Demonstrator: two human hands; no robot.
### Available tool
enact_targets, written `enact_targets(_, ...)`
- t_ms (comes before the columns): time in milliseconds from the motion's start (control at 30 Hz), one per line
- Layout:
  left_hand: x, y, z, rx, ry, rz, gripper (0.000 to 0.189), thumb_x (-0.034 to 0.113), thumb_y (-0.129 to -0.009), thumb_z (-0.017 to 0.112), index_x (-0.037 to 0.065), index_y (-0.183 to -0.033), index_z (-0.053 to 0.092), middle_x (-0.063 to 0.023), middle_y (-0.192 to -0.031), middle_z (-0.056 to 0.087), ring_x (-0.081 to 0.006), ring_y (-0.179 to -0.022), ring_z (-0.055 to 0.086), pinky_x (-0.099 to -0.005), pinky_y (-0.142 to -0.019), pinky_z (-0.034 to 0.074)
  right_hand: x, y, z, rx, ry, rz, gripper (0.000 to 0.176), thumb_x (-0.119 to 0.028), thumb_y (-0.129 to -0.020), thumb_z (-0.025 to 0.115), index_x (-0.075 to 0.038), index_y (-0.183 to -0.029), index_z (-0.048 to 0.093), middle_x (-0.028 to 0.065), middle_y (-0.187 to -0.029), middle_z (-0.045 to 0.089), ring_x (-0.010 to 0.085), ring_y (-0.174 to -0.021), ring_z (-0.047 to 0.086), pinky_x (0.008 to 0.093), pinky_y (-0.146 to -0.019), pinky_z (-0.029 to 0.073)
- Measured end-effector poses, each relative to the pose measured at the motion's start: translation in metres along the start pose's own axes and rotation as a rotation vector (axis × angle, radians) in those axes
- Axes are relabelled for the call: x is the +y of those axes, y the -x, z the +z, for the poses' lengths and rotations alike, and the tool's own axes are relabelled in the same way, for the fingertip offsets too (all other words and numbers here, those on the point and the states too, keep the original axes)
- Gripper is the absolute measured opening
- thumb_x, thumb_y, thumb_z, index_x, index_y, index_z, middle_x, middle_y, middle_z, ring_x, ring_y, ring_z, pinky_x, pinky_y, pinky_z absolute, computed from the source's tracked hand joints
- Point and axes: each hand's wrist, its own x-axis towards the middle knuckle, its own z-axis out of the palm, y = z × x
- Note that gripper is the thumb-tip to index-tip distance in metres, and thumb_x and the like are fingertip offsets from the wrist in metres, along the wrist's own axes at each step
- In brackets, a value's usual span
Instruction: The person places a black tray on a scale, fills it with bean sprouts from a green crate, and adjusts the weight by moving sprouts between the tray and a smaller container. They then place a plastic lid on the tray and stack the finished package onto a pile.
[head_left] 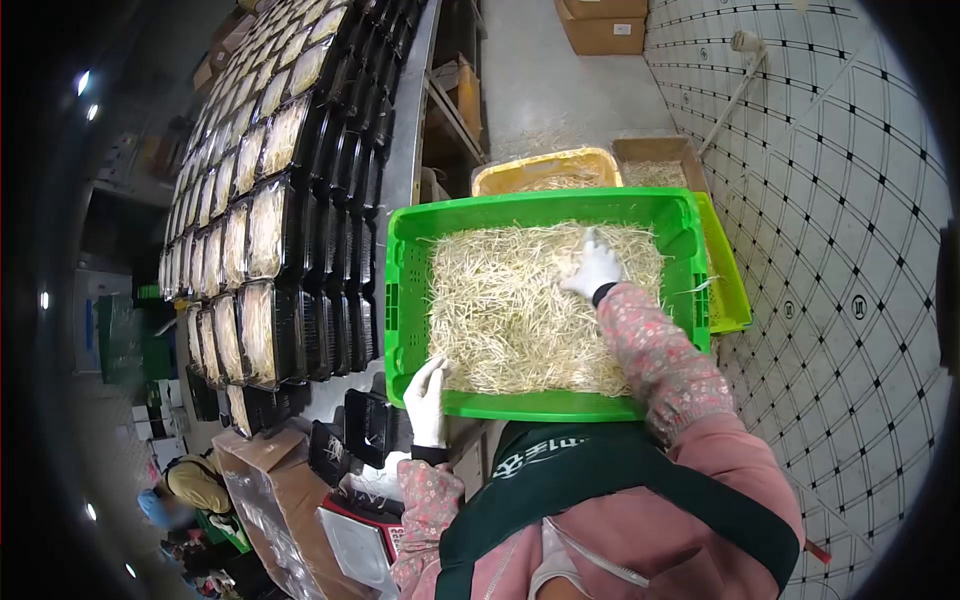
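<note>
A green plastic crate [540, 403] is in front of me, filled with a layer of pale bean sprouts [510, 300]. My right hand [595, 268], in a white glove, rests on the sprouts toward the far right part of the crate, fingers stretched out. My left hand [428, 402], also gloved in white, is at the crate's near left corner with its fingers closed over the rim. Beside that hand, on the left, stand black plastic trays [368, 428], and one holds a few loose sprouts.
Tall stacks of packed black trays [265, 235] fill the left. Behind the crate stand a yellow tub [545, 165] and a cardboard box [690, 150]; a yellow-green crate [735, 275] is at right. A scale [355, 545] and carton [265, 470] sit lower left. Other people [195, 490] are beyond.
</note>
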Motion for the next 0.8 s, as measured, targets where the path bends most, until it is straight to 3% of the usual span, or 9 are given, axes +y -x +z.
enact_targets(67,0.003,-0.005,0.003,-0.013,0.001,-0.009,0.026,0.005,-0.096,0.058,-0.006,-0.119,0.062,-0.011,-0.111,0.069,-0.0172,-0.102,0.065,-0.0287,-0.094,0.049,0.026,-0.021,-0.001,0.028,-0.171,-0.042,0.122,-0.03,-0.057,0.087,-0.003,-0.153,0.018,0.0295,-0.131,0.054,0.0384,-0.12,0.056,0.0383,-0.104,0.045)
enact_targets(200,0.009,-0.018,-0.003,-0.049,-0.073,0.018,0.027,0.004,-0.095,0.059,-0.006,-0.12,0.063,-0.0112,-0.11,0.069,-0.0155,-0.101,0.064,-0.0277,-0.093,0.049,0.067,-0.054,0.006,-0.045,-0.369,-0.104,0.099,-0.023,-0.059,0.083,0.0,-0.144,0.039,0.0224,-0.123,0.061,0.0302,-0.113,0.061,0.0342,-0.099,0.048)
enact_targets(333,0.003,-0.037,-0.027,-0.06,0.005,0.09,0.039,0.012,-0.099,0.056,-0.004,-0.133,0.051,-0.0158,-0.124,0.063,-0.0213,-0.106,0.064,-0.0309,-0.095,0.05,0.032,-0.021,-0.035,-0.055,-0.635,-0.463,0.082,-0.019,-0.06,0.08,-0.006,-0.134,0.049,0.016,-0.117,0.066,0.0252,-0.105,0.064,0.0336,-0.093,0.05)
enact_targets(433,0.011,-0.06,-0.024,-0.052,-0.067,0.147,0.044,0.012,-0.1,0.054,-0.002,-0.141,0.044,-0.0187,-0.135,0.054,-0.022,-0.118,0.058,-0.0315,-0.102,0.045,-0.053,0.038,-0.087,-0.214,-0.388,-0.604,0.093,-0.024,-0.059,0.083,-0.007,-0.141,0.043,0.0191,-0.125,0.062,0.0301,-0.112,0.061,0.0349,-0.099,0.047)
enact_targets(533,0.023,-0.082,-0.006,-0.138,-0.114,0.199,0.054,0.011,-0.097,0.057,0.0,-0.146,0.037,-0.018,-0.145,0.046,-0.0248,-0.133,0.046,-0.0346,-0.111,0.036,-0.091,0.044,-0.056,-0.142,0.017,-0.864,0.115,-0.04,-0.059,0.087,-0.012,-0.153,0.026,0.0238,-0.145,0.043,0.0368,-0.135,0.04,0.0452,-0.113,0.031)
enact_targets(633,0.011,-0.11,-0.001,-0.236,-0.447,0.345,0.06,0.019,-0.094,0.063,0.003,-0.146,0.038,-0.0184,-0.146,0.044,-0.0306,-0.136,0.041,-0.0376,-0.111,0.034,-0.083,0.031,-0.045,-0.069,0.118,-0.678,0.111,-0.046,-0.063,0.084,-0.012,-0.152,0.026,0.0221,-0.147,0.041,0.0354,-0.137,0.038,0.0492,-0.112,0.031)
enact_targets(667,0.0,-0.121,0.002,-0.271,-0.533,0.403,0.06,0.021,-0.093,0.063,0.003,-0.146,0.038,-0.0192,-0.146,0.044,-0.033,-0.137,0.04,-0.0393,-0.112,0.033,-0.07,0.018,-0.034,-0.036,0.044,-0.671,0.096,-0.046,-0.072,0.078,-0.012,-0.149,0.032,0.0196,-0.144,0.046,0.0364,-0.133,0.042,0.0495,-0.108,0.034)
enact_targets(767,-0.015,-0.135,0.028,-0.364,-0.738,0.628,0.061,0.025,-0.09,0.064,0.006,-0.143,0.042,-0.0198,-0.144,0.045,-0.0443,-0.137,0.033,-0.046,-0.114,0.028,-0.057,0.024,-0.006,0.079,0.072,-0.598,0.08,-0.044,-0.079,0.072,-0.011,-0.145,0.04,0.0175,-0.139,0.05,0.0364,-0.126,0.047,0.05,-0.104,0.037)
enact_targets(800,-0.025,-0.134,0.035,-0.477,-0.827,0.639,0.06,0.026,-0.089,0.064,0.007,-0.142,0.044,-0.0186,-0.143,0.046,-0.0442,-0.136,0.034,-0.0483,-0.113,0.029,-0.054,0.031,0.015,0.176,0.082,-0.646,0.071,-0.041,-0.082,0.068,-0.01,-0.141,0.044,0.0167,-0.132,0.055,0.0353,-0.119,0.051,0.0494,-0.102,0.039)
